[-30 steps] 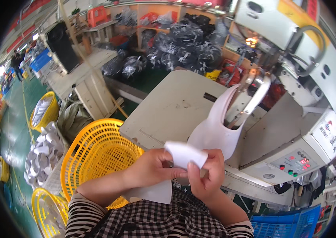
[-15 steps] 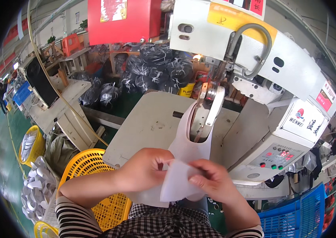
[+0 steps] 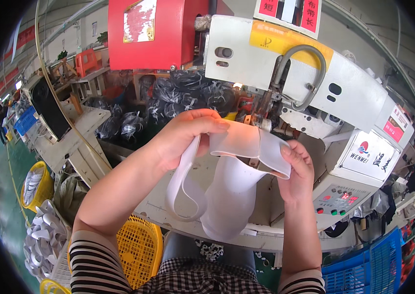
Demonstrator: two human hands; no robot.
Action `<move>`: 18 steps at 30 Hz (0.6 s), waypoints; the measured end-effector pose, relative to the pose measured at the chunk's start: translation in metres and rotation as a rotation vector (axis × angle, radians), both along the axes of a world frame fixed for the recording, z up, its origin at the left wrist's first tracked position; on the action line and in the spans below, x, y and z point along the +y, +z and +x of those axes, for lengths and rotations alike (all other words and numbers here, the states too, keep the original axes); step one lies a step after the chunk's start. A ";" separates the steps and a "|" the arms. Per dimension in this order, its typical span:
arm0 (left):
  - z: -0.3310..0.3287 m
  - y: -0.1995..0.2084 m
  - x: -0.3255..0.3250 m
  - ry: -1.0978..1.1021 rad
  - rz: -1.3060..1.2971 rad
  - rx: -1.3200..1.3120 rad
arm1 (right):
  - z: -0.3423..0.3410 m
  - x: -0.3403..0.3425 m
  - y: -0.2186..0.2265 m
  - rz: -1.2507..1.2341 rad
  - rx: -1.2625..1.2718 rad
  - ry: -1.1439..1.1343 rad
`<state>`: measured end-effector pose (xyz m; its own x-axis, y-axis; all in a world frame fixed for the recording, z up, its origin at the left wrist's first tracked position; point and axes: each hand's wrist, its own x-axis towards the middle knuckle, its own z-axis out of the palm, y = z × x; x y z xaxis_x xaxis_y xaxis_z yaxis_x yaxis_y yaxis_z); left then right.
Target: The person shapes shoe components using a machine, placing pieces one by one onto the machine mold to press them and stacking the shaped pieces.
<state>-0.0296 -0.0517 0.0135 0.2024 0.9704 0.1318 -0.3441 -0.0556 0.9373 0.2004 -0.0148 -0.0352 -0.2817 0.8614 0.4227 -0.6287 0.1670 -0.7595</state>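
Note:
My left hand [image 3: 180, 139] and my right hand [image 3: 296, 169] hold up a wide white elastic band [image 3: 239, 161] between them, in front of a white sewing-type machine [image 3: 315, 93]. The left fingers pinch the band's upper left end; the right fingers grip its right end. Two loops of the band hang down over the grey machine table [image 3: 276, 215]. Both forearms wear striped sleeves.
A yellow plastic basket [image 3: 138, 247] stands at my lower left. A heap of white bands [image 3: 40, 240] and another yellow basket [image 3: 36, 183] lie on the green floor further left. Black bundles [image 3: 178, 98] pile behind the table. Blue crates [image 3: 364, 267] sit lower right.
Both hands have lifted the white band from low over the table edge up toward the machine head, spreading it wider. The view has tilted upward.

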 end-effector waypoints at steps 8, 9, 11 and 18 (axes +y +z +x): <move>-0.009 -0.011 0.035 -0.070 0.008 -0.014 | -0.008 0.024 -0.004 -0.048 0.067 -0.057; -0.009 -0.009 0.034 -0.112 0.009 -0.021 | -0.009 0.026 -0.005 -0.053 0.053 -0.050; -0.008 -0.010 0.038 -0.154 0.009 -0.027 | -0.013 0.024 -0.001 -0.090 0.070 -0.066; -0.009 -0.014 0.051 -0.129 -0.013 -0.078 | -0.021 0.037 -0.002 -0.201 0.140 -0.034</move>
<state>-0.0389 -0.0004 -0.0006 0.3154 0.9386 0.1396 -0.4190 0.0058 0.9080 0.1797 0.0217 -0.0372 -0.2016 0.9402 0.2745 -0.7270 0.0441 -0.6852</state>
